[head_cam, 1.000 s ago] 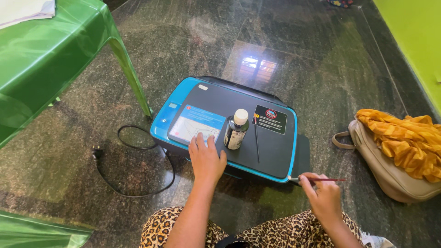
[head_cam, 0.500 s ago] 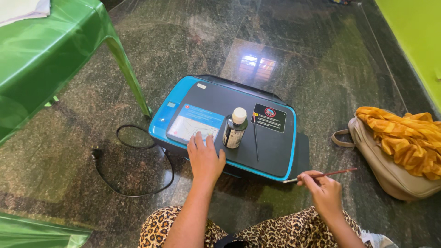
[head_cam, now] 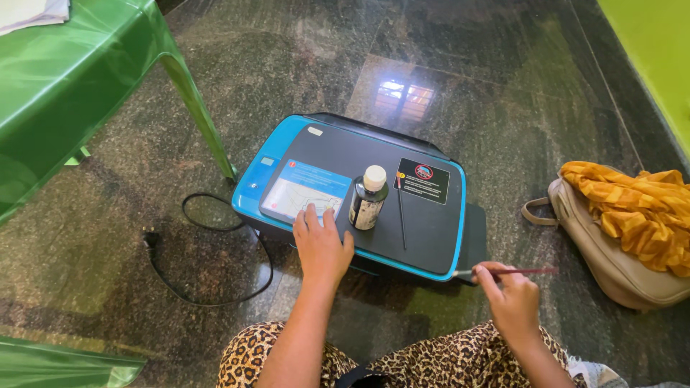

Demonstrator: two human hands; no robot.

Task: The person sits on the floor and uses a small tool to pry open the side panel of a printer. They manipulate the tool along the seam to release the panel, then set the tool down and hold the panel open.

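Observation:
A black printer with a blue rim (head_cam: 431,230) lies flat on the floor in front of me. My left hand (head_cam: 320,244) rests palm down on its lid, fingers over a blue and white label. Just right of that hand stands a small dark bottle with a white cap (head_cam: 369,198). A thin dark stick (head_cam: 400,212) lies on the lid beside the bottle. My right hand (head_cam: 507,298) holds a slim red-handled brush (head_cam: 525,271), its pale tip touching the printer's near right corner.
A black power cord (head_cam: 208,251) loops on the stone floor left of the printer. A green plastic table (head_cam: 79,79) stands at the left. A beige bag with an orange cloth (head_cam: 625,223) on top lies to the right.
My right hand has shifted slightly with the brush, keeping its tip by the printer's near right corner. My left hand stays on the lid.

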